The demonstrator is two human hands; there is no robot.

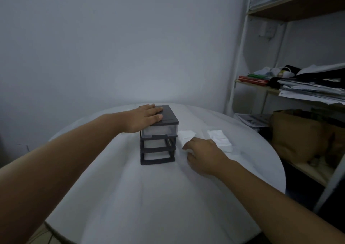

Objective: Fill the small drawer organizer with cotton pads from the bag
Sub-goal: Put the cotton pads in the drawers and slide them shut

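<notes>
A small dark grey drawer organizer [158,143] stands near the middle of the round white table [130,197]. Its top translucent drawer is in place; the two lower slots look empty. My left hand [147,117] rests flat on the organizer's top with straight fingers. Just right of the organizer lies a white stack of cotton pads [185,136]. My right hand [202,153] is over the near end of that stack, fingers bent down onto it. A second white packet of pads [219,140] lies further right. Whether the fingers pinch a pad is hidden.
A shelf unit [291,87] with stacked papers, clothes and a brown paper bag [298,137] stands close to the table's right side. A plain wall rises right behind the table.
</notes>
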